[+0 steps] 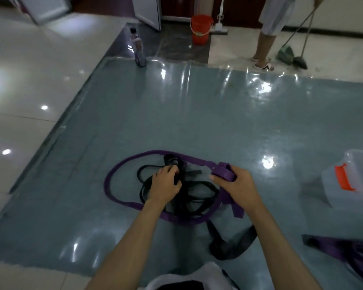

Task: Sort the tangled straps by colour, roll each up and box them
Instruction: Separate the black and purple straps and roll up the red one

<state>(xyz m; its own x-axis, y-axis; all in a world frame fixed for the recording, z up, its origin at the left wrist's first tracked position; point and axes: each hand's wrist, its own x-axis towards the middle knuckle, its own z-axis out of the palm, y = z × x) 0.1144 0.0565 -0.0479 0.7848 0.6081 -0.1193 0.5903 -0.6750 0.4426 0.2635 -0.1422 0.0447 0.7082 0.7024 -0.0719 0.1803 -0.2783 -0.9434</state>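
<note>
Straps here look like light, floppy webbing, so they'll snag rather than slide: the purple strap [113, 174] loops on the floor mat [176, 114] around the black strap [189, 197] tangle. Right hand [237, 187] pinches a folded purple end, left hand [166, 185] curls into black loops beside it. I'd keep holding ends; clear box [352, 181] sits well right.

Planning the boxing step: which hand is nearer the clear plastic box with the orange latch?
Right. The right hand, gripping the purple strap, is just left of the box. The left hand sits farther left, on the black strap.
</note>
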